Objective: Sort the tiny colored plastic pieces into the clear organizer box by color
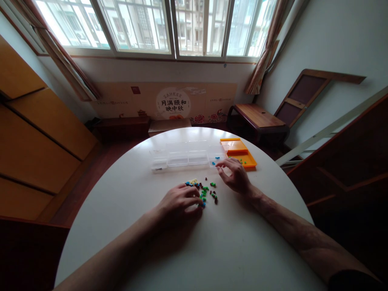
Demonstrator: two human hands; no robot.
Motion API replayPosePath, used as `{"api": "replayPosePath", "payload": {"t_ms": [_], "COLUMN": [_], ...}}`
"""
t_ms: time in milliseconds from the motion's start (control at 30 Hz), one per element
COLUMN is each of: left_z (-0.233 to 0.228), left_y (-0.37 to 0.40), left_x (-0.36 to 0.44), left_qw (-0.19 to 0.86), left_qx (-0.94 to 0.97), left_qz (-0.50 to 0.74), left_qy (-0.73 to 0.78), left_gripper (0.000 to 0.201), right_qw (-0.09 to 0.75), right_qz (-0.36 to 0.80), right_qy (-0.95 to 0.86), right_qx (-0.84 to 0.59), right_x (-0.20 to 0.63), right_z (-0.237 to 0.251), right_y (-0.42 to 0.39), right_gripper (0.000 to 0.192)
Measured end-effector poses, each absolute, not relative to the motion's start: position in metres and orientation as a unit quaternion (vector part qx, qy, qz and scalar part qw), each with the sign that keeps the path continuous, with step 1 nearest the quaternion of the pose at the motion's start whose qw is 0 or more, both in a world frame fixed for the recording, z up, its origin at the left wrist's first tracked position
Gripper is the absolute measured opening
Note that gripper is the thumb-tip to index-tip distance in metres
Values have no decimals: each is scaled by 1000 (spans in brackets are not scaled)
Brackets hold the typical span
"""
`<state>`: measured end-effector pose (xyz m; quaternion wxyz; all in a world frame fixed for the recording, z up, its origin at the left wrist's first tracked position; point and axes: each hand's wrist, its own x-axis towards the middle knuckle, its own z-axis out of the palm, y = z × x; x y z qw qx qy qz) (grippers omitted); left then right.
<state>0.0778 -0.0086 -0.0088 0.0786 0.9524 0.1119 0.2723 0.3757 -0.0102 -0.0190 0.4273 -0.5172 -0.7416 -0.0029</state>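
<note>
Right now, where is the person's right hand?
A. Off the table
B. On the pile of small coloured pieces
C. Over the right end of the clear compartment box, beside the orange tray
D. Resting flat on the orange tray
C: the right hand hovers at the right end of the clear compartment box, just left of the orange tray; the left hand is at the coloured pieces.

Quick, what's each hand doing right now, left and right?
Left hand: curled, fingertips on the pile of small coloured pieces; grip cannot be told.
Right hand: fingers bent above the table by the clear organiser box; holding unclear.
</note>
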Motion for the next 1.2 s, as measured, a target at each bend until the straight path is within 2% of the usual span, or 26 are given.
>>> {"api": "replayPosePath", "payload": {"t_ms": [233,367,533,600,700,1200], "left_z": [-10,-9,-6,-4,-1,-2], "left_y": [-10,-11,-6,-4,-2,0], "left_x": [80,80,79,79,79,81], "left_qw": [54,86,230,297,341,369], "left_qx": [952,938,874,849,835,833], "left_qz": [275,295,374,382,372,348], "left_qy": [122,160,207,213,219,223], "left_gripper": [18,17,12,15,18,19], "right_qw": [422,407,349,336,333,369], "right_qz": [-1,11,23,17,6,-42], "right_qy": [-771,-809,-877,-892,-904,-906], "right_qx": [-477,-424,-330,-300,-267,-202], "right_x": [372,369,362,359,356,352], "right_z": [-16,-10,-10,-10,-10,-6], "right_y": [-13,-19,-24,-24,-24,-25], "right_gripper": [13,14,12,15,16,16]}}
